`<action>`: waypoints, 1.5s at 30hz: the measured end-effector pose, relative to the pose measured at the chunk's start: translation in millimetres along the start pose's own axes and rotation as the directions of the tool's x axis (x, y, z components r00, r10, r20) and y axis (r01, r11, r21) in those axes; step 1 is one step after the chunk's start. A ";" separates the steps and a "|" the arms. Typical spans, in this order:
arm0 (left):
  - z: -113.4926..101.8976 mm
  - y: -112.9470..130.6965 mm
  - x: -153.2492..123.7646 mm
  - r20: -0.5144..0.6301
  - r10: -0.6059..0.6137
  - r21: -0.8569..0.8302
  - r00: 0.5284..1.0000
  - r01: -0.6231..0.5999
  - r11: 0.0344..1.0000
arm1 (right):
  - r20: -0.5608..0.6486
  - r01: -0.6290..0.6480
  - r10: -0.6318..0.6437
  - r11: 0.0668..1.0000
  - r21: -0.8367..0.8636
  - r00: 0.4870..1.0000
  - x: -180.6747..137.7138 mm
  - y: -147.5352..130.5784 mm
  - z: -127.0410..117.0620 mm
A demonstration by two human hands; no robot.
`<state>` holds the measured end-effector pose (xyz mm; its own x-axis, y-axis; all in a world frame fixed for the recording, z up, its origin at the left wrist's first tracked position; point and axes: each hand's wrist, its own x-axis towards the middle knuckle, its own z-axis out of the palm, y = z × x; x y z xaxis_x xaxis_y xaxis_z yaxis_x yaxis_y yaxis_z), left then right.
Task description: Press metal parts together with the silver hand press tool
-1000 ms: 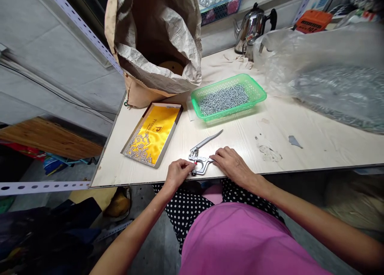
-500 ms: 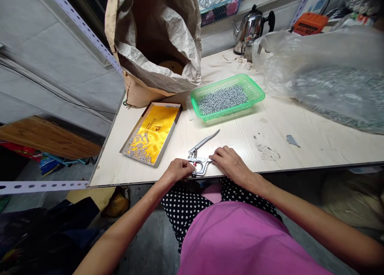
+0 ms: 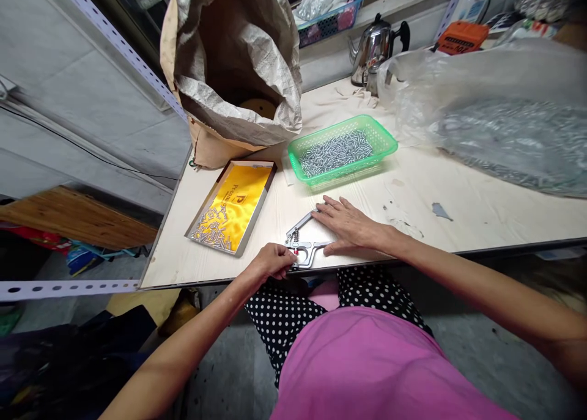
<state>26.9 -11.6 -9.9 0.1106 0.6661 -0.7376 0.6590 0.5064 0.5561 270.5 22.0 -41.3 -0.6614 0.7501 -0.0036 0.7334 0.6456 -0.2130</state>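
Left hand (image 3: pixel 276 261) pinches at one pair of pliers (image 3: pixel 309 246), contents hidden; right hand (image 3: pixel 346 224), spread, covers a handle (image 3: pixel 303 222) tip.

Wall, left side (image 3: pixel 50 59): pale grey, in large panels with straight seams; thin dark cable (image 3: pixel 110 162) running slantwise across its lower part.
Upright, upper left (image 3: pixel 123 53): perforated metal strip, whitish, aslant in the frame.
Crossbar, left edge below the middle (image 3: pixel 68 289): same perforated type, near level.
Opening, upper left (image 3: pixel 132 16): dark, with metal bars.
Ledge, top right of centre (image 3: pixel 408 3): pale, above a light wall section (image 3: pixel 321 62).
Table, centre to right (image 3: pixel 426 181): whitish wood-grain top, dark front edge, scuffed patches right of centre.
Wooden board, left (image 3: pixel 73 218): brown, grained.
Floor, bottom (image 3: pixel 233 359): grey, dim.
Light: white, brightest mid-table.
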 end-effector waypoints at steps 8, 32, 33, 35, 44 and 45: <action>-0.6 0.4 -1.1 0.010 -0.004 -0.025 1.000 0.005 1.000 | -0.065 0.018 -0.019 1.000 -0.012 0.998 12.0 5.2 4.5; 26.5 23.8 15.7 0.054 0.738 0.808 0.672 -0.464 0.363 | -0.051 -0.007 0.010 0.998 0.057 0.999 0.8 -9.3 0.4; 26.3 27.0 19.4 0.076 0.729 0.811 0.680 -0.467 0.351 | -0.042 -0.010 0.012 0.999 0.053 0.999 -0.2 -8.8 0.0; 25.0 33.2 22.8 0.107 0.709 0.823 0.698 -0.462 0.331 | -0.022 -0.039 0.040 0.998 0.041 0.999 -3.5 -7.4 -1.4; 24.2 47.2 24.7 0.083 0.697 0.865 0.713 -0.399 0.305 | 0.047 -0.099 0.100 0.995 -0.008 0.994 -9.7 -10.9 -17.9; 24.4 46.8 25.8 0.065 0.697 0.863 0.714 -0.391 0.320 | 0.041 -0.093 0.093 0.996 -0.007 0.995 -8.0 -11.6 -18.5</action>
<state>78.7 16.0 -12.3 0.5871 0.7928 -0.1638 0.8094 -0.5713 0.1359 270.2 11.2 -20.7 -0.5962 0.8004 -0.0629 0.7926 0.5742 -0.2053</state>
